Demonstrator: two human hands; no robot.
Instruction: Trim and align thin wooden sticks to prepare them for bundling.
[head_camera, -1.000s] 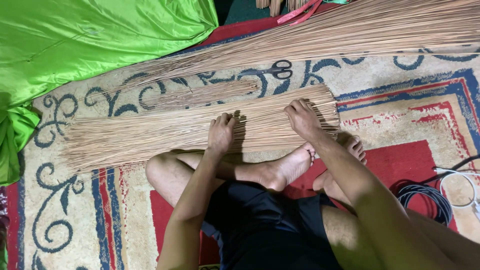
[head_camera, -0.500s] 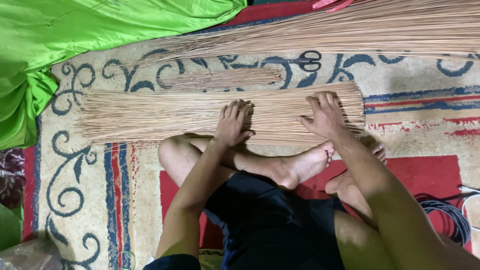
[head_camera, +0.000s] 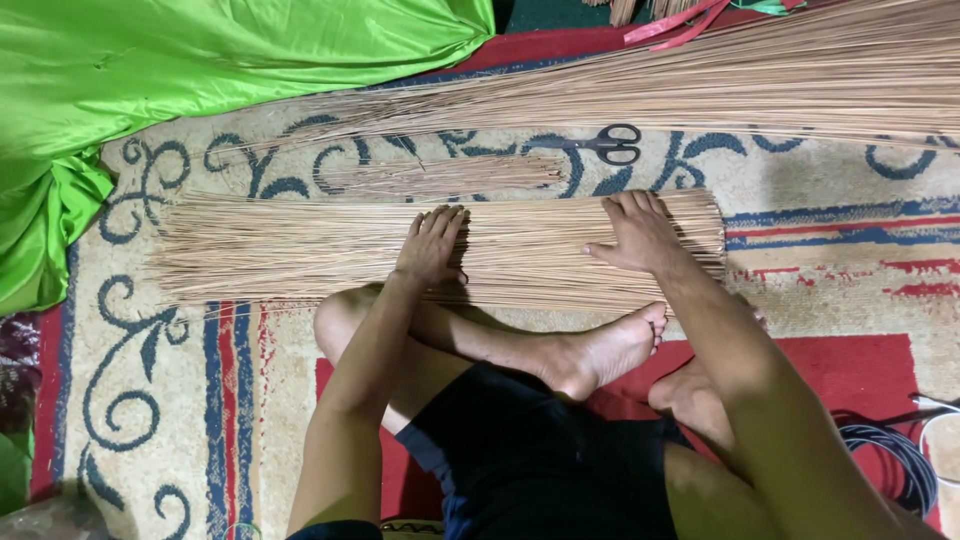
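**Both palms flat on a spread of thin sticks**

Spread flat on the patterned cream, blue and red carpet: a layer of thin tan palm-rib sticks, lying crosswise just beyond the crossed bare legs. Left hand pressed on the middle of the layer, fingers extended and together, nothing clasped. Right hand pressed likewise near the layer's right end, fingers straight, thumb out to the side, nothing gripped. Just past the hands, a smaller loose bunch of the same sticks; beside it, black-handled scissors. Farther out, a long heap of uncut sticks. Off to the left, bright green shiny cloth. Near the right knee, coiled black cable.
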